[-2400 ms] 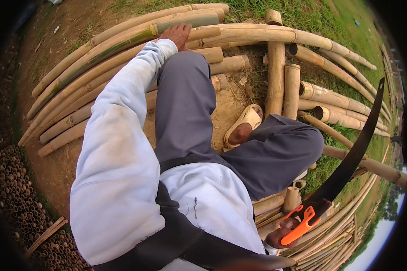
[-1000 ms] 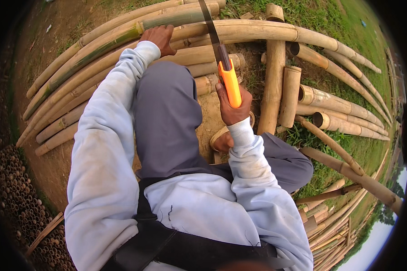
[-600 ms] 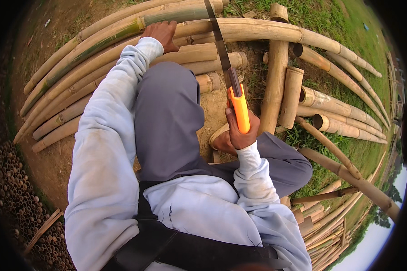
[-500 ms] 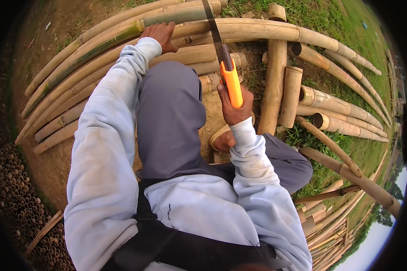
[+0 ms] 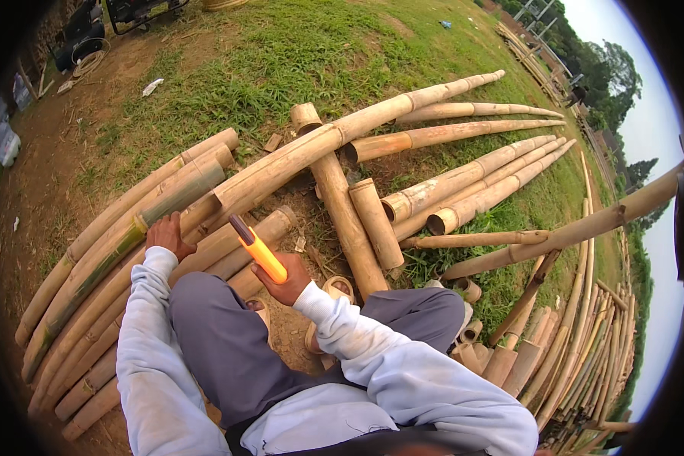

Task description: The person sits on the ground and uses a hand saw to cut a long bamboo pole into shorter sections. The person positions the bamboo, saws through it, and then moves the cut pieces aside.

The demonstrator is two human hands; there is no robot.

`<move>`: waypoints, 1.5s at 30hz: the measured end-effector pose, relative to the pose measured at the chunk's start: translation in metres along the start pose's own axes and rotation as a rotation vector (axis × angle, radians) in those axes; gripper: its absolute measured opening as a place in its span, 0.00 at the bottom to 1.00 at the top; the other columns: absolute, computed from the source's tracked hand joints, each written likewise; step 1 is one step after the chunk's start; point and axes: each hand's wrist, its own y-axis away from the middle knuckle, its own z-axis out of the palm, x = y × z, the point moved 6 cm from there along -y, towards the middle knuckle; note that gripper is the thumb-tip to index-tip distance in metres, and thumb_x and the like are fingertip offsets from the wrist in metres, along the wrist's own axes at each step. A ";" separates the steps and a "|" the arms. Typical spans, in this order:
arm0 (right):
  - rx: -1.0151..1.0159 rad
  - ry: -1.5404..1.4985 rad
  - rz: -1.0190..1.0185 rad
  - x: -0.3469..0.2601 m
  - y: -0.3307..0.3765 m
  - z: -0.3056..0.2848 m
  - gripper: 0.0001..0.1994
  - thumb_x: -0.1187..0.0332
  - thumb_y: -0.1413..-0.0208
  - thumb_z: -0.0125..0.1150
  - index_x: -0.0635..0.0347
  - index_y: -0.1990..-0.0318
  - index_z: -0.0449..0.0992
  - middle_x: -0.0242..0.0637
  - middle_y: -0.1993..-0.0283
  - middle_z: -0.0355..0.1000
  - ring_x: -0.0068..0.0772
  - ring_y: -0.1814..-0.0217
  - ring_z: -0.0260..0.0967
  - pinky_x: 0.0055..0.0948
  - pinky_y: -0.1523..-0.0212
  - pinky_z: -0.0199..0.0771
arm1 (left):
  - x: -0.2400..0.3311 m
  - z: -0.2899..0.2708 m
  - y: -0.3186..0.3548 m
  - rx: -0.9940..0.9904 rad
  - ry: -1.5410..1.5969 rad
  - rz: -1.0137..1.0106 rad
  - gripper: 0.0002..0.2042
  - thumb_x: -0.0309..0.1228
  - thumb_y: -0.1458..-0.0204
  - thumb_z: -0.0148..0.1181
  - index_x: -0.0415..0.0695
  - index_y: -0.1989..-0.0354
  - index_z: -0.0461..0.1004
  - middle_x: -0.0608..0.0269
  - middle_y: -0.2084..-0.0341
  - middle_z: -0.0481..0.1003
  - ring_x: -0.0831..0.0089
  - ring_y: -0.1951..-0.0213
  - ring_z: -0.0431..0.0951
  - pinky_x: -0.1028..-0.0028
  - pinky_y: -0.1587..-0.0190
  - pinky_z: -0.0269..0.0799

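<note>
My left hand (image 5: 169, 236) is at the left, gripping a bamboo pole (image 5: 201, 210) from above with the thumb at its near side. That pole lies among several others side by side, one of them a green-tinged pole (image 5: 139, 226) just beyond my fingers. In my right hand (image 5: 287, 282) is a handsaw (image 5: 261, 256), held by its orange handle. The handle's dark front end points up and left toward the poles; the blade cannot be made out. Past it, a long pole (image 5: 311, 146) slants away to the upper right.
A thick bamboo piece (image 5: 347, 216) lies crosswise under the long pole, with a short piece (image 5: 376, 223) beside it. More poles (image 5: 486, 178) lie on the grass at right. A slanting pole (image 5: 570, 232) stands above a bamboo pile (image 5: 585, 357). My sandalled foot (image 5: 338, 287) is between them.
The view has swung to show more ground ahead and to the right. The saw's blade, plain before across the poles, no longer shows. My left hand stays on the bamboo.
</note>
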 end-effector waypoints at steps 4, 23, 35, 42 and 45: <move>-0.072 0.011 0.105 0.010 0.008 0.006 0.11 0.65 0.42 0.66 0.64 0.66 0.76 0.43 0.79 0.68 0.35 0.78 0.64 0.34 0.71 0.68 | 0.000 -0.002 0.004 0.051 -0.025 0.026 0.35 0.46 0.69 0.75 0.42 0.51 0.68 0.48 0.58 0.76 0.51 0.52 0.76 0.58 0.46 0.74; -0.039 0.062 0.026 0.001 0.019 -0.003 0.12 0.63 0.42 0.65 0.64 0.66 0.74 0.45 0.79 0.68 0.43 0.78 0.68 0.37 0.71 0.68 | -0.004 0.010 -0.001 0.093 -0.009 0.022 0.35 0.43 0.72 0.76 0.42 0.53 0.69 0.49 0.58 0.76 0.52 0.52 0.77 0.60 0.47 0.74; -0.201 0.120 0.451 -0.027 0.129 -0.053 0.12 0.61 0.41 0.63 0.60 0.58 0.77 0.46 0.71 0.76 0.51 0.68 0.76 0.42 0.61 0.73 | -0.006 0.014 0.000 0.086 -0.030 0.033 0.36 0.43 0.71 0.77 0.42 0.52 0.67 0.49 0.57 0.75 0.52 0.52 0.77 0.59 0.47 0.74; -0.058 0.074 0.042 0.011 -0.007 0.007 0.11 0.66 0.44 0.65 0.65 0.68 0.73 0.44 0.79 0.67 0.41 0.78 0.65 0.38 0.72 0.66 | -0.008 0.012 -0.004 0.061 0.000 0.005 0.36 0.44 0.72 0.77 0.43 0.53 0.68 0.50 0.59 0.76 0.51 0.54 0.77 0.59 0.48 0.74; -0.058 0.046 0.100 0.008 0.024 0.000 0.11 0.65 0.43 0.65 0.64 0.68 0.73 0.44 0.79 0.68 0.38 0.78 0.63 0.37 0.71 0.66 | -0.008 0.010 -0.004 0.066 -0.027 0.035 0.36 0.44 0.72 0.77 0.43 0.53 0.68 0.51 0.60 0.75 0.51 0.53 0.77 0.59 0.48 0.75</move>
